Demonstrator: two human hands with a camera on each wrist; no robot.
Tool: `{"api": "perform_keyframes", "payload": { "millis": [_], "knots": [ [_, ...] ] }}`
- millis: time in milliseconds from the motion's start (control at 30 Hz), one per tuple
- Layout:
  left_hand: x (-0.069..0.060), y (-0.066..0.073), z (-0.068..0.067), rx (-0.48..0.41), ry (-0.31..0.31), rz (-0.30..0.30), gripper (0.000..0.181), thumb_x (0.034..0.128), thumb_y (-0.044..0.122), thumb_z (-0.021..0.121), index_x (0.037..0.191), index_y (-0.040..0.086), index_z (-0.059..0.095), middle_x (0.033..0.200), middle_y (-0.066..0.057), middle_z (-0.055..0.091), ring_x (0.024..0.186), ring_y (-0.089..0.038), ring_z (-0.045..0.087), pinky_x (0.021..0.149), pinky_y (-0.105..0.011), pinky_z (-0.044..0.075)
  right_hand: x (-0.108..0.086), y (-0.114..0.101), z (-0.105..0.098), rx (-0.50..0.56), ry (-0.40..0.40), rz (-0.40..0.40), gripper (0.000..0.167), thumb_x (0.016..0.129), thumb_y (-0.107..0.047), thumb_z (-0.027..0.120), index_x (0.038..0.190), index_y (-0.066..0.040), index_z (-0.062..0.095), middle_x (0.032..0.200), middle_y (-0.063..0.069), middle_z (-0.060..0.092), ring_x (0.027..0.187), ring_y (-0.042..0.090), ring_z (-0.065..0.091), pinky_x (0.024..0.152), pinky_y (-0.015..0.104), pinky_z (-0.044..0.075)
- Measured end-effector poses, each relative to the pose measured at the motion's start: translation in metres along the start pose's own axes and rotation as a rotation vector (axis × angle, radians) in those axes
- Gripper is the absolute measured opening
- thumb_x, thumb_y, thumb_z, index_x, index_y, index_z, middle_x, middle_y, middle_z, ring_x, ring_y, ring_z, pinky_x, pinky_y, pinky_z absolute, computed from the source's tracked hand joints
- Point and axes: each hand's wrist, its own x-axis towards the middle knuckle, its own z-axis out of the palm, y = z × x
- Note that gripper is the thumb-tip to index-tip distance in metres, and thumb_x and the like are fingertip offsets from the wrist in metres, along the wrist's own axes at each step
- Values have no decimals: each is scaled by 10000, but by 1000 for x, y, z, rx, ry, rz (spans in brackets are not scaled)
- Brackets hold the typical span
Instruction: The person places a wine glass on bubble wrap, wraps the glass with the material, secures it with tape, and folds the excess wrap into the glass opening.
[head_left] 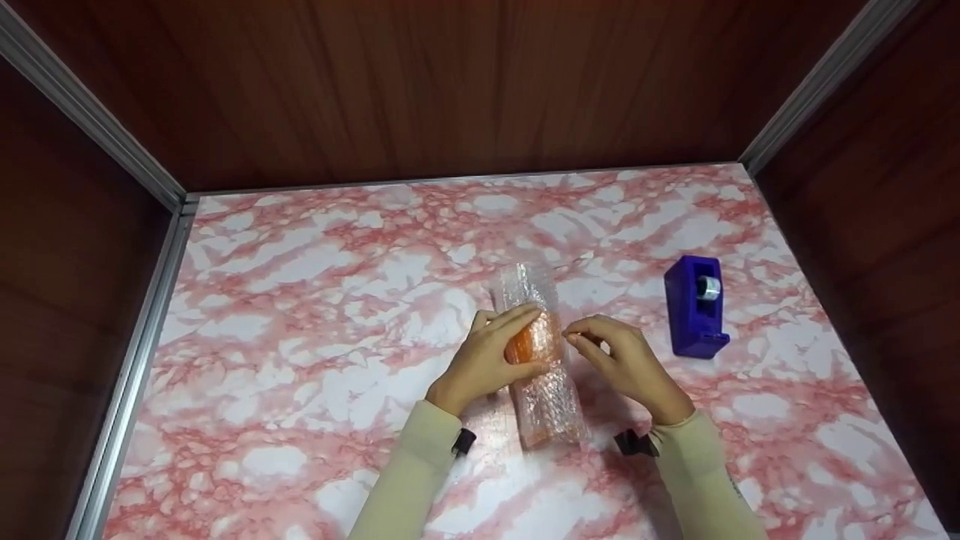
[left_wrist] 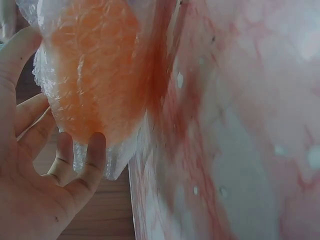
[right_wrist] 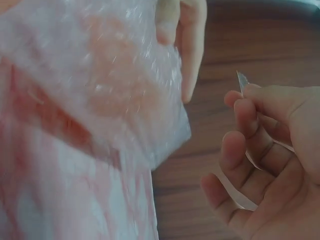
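Observation:
An orange, rounded object (left_wrist: 100,65) is rolled in clear bubble wrap (head_left: 551,409), which lies lengthwise on the table with loose ends beyond the object. My left hand (head_left: 484,360) holds the bundle from its left side, thumb near the lower part and fingers over the upper part. Between thumb and index finger, my right hand (head_left: 630,367) pinches a small piece of clear tape (right_wrist: 242,81). That hand is just right of the bundle; in the right wrist view a gap separates the tape from the wrap. What the orange object is, the wrap obscures.
A blue tape dispenser (head_left: 694,307) with a roll in it stands to the right of the hands. The table (head_left: 300,300) has a red and white marbled top. Dark wood-look panels (head_left: 465,90) enclose the back and both sides.

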Motion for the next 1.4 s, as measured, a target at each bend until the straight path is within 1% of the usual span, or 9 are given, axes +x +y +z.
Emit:
{"api": "perform_keyframes", "payload": {
  "millis": [100, 267, 533, 767, 1000, 1100, 1200, 1300, 1400],
  "knots": [
    [3, 1, 1, 4, -8, -11, 850, 832, 589, 736, 1543, 256, 412, 1583, 148, 331, 1169, -172, 396, 985, -385, 435, 8, -1, 5, 3, -59, -14, 110, 968, -81, 666, 1051, -61, 734, 959, 4, 696, 785, 112, 586, 685, 276, 494],
    [7, 3, 4, 3, -9, -2, 841, 829, 550, 767, 1539, 263, 420, 1578, 132, 347, 1169, -160, 389, 994, -358, 425, 20, 2, 13, -54, -140, -48, 100, 967, -114, 672, 1039, -99, 739, 928, -48, 671, 774, 92, 577, 676, 291, 495],
    [9, 3, 6, -17, 5, 22, 848, 813, 484, 811, 1530, 225, 441, 1570, 125, 367, 1149, -154, 394, 981, -327, 427, 36, 5, 15, -125, -254, -165, 130, 951, -84, 685, 1064, -52, 742, 1012, 37, 696, 910, 169, 651, 804, 353, 544],
    [9, 2, 7, -17, 11, 22, 853, 811, 495, 809, 1530, 225, 439, 1568, 131, 366, 1187, -153, 392, 1021, -335, 410, 39, 9, 17, -176, -260, -209, 122, 938, -76, 703, 1046, -76, 758, 1061, 42, 711, 1006, 192, 665, 885, 352, 538],
    [9, 2, 5, -19, 14, 7, 855, 812, 508, 803, 1531, 224, 438, 1566, 129, 370, 1198, -155, 390, 1018, -342, 413, 40, 8, 21, -286, -222, -245, 115, 909, -126, 750, 1023, -118, 756, 1013, 21, 722, 916, 178, 677, 823, 381, 541],
    [8, 1, 6, -23, 15, 9, 861, 812, 533, 790, 1537, 245, 426, 1570, 129, 366, 1190, -160, 389, 1005, -347, 423, 41, 8, 22, -301, -205, -222, 142, 902, -155, 764, 1024, -114, 705, 944, 1, 708, 819, 149, 667, 753, 367, 537],
    [7, 0, 6, -24, 13, 12, 860, 816, 559, 771, 1544, 286, 405, 1573, 143, 354, 1178, -168, 387, 988, -354, 430, 41, 10, 22, -277, -182, -162, 213, 897, -189, 774, 1011, -111, 612, 837, -38, 660, 704, 108, 621, 653, 324, 520],
    [6, -1, 6, -20, 15, 12, 850, 820, 571, 761, 1540, 281, 413, 1573, 146, 352, 1171, -174, 386, 984, -358, 430, 41, 15, 23, -213, -159, -78, 313, 878, -229, 795, 992, -99, 535, 753, -58, 589, 633, 98, 557, 569, 296, 477],
    [6, -2, 7, -21, 20, 13, 835, 828, 562, 759, 1530, 242, 439, 1569, 131, 363, 1179, -175, 387, 999, -362, 425, 38, 22, 22, -132, -140, 49, 401, 854, -308, 816, 982, -99, 498, 702, -65, 520, 599, 99, 489, 531, 281, 418]
  ]
}}
